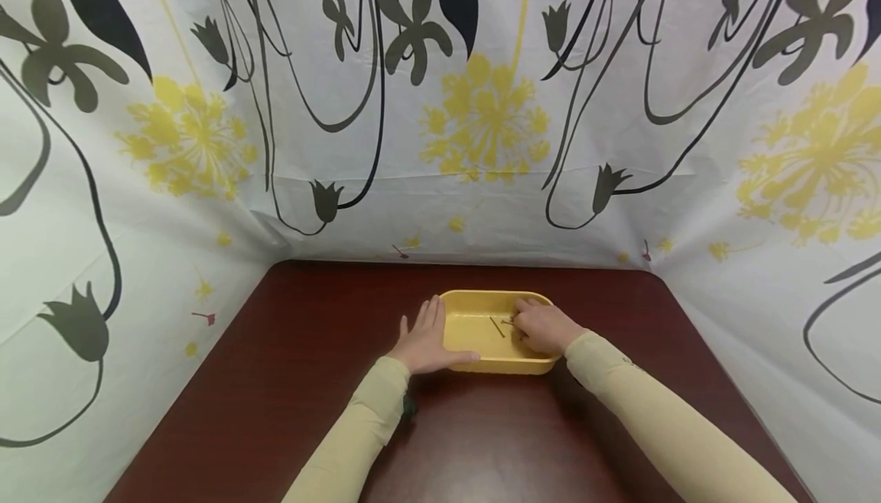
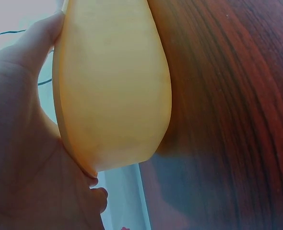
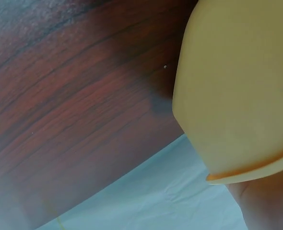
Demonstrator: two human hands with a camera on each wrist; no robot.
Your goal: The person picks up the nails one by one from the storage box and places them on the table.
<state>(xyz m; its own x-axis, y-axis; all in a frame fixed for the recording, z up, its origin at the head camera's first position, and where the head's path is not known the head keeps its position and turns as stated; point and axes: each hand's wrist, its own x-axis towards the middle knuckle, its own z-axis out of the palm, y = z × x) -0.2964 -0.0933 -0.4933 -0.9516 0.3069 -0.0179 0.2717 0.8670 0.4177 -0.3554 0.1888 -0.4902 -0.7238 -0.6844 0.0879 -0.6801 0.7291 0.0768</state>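
Note:
A shallow yellow tray [image 1: 475,365] sits toward the far side of the table. My left hand [image 1: 427,346] rests against its left end, fingers straight and spread from the thumb, which lies along the front rim. In the left wrist view the hand [image 2: 21,120] touches the rim of the tray [image 2: 112,86]. My right hand [image 1: 544,327] reaches inside the tray's right part, fingers bent downward. Beside those fingers lie a few thin dark pieces like nails or screws [image 1: 497,326]. What the right fingertips hold is hidden; the right wrist view shows mainly the tray's outer wall [image 3: 242,91].
The tray stands on a dark red-brown wooden table [image 1: 330,335]. A white curtain with printed flowers [image 1: 413,144] surrounds the table's back and sides. A small dark object [image 1: 409,408], unclear in kind, shows beside the left sleeve.

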